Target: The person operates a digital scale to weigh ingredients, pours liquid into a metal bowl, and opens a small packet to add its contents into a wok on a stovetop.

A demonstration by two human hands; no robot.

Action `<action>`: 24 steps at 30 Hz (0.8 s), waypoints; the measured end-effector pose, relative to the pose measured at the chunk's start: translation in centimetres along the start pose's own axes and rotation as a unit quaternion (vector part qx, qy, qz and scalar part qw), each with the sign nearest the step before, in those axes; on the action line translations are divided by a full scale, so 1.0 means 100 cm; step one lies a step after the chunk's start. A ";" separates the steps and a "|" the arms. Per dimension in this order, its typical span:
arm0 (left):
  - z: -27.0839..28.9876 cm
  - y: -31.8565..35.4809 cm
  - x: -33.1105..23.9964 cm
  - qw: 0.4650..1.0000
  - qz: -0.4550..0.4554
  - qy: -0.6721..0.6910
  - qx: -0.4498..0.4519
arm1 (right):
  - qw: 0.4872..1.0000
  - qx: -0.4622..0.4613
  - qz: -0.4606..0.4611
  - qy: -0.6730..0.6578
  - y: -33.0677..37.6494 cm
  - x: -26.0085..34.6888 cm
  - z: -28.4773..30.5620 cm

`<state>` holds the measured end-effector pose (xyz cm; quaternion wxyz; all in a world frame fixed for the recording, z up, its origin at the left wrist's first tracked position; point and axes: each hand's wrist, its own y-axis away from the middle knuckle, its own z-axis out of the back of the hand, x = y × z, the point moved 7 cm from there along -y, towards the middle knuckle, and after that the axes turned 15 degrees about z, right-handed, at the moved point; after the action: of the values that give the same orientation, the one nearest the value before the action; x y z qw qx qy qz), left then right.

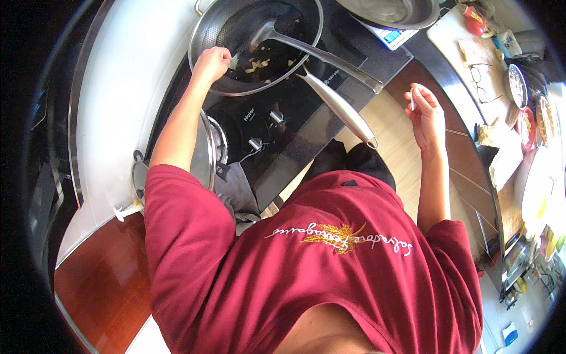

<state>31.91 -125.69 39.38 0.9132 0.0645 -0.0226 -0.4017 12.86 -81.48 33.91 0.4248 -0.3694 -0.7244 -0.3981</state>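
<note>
My left hand (213, 63) is closed above the left side of a dark wok (213, 35). A small pale, thin piece (234, 61) shows just below its fingertips, too small to name. Yellowish bits of food (257, 65) lie in the bottom of the wok. A metal spatula (321, 55) rests in it, its handle reaching over the rim to the right. The wok's own steel handle (339, 108) points toward me. Away to the right, over the floor, my right hand (425, 115) is raised with its fingers pinched around a small whitish thing (413, 100).
The wok stands on a black cooktop (236, 121) with two knobs. A lidded pot (205, 150) and a grey cloth (234, 186) are at its left. Back right, a pan (392, 12) sits on a scale (393, 39). The right counter holds eyeglasses (479, 84), a red bottle (474, 22) and bowls.
</note>
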 end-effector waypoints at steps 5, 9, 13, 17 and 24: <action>0.019 -0.001 0.029 0.983 0.080 0.146 -0.075 | 0.999 -0.045 0.000 -0.001 0.022 -0.001 0.031; 0.002 -0.017 0.063 0.948 0.157 0.274 -0.041 | 0.997 -0.069 0.016 0.000 0.022 0.002 0.053; -0.042 -0.040 0.039 0.890 0.209 0.398 0.071 | 0.992 -0.125 0.032 0.002 0.029 0.000 0.132; -0.062 -0.053 0.004 0.826 0.239 0.511 0.000 | 0.976 -0.210 0.054 0.032 0.046 0.000 0.227; -0.072 0.057 0.056 0.733 0.342 0.587 -0.036 | 0.938 -0.314 -0.049 -0.142 0.076 -0.113 0.315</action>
<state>40.49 -125.31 33.00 0.8222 0.2424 0.5121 0.0546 13.53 -52.52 15.48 0.1599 -0.5004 -0.6326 -0.5691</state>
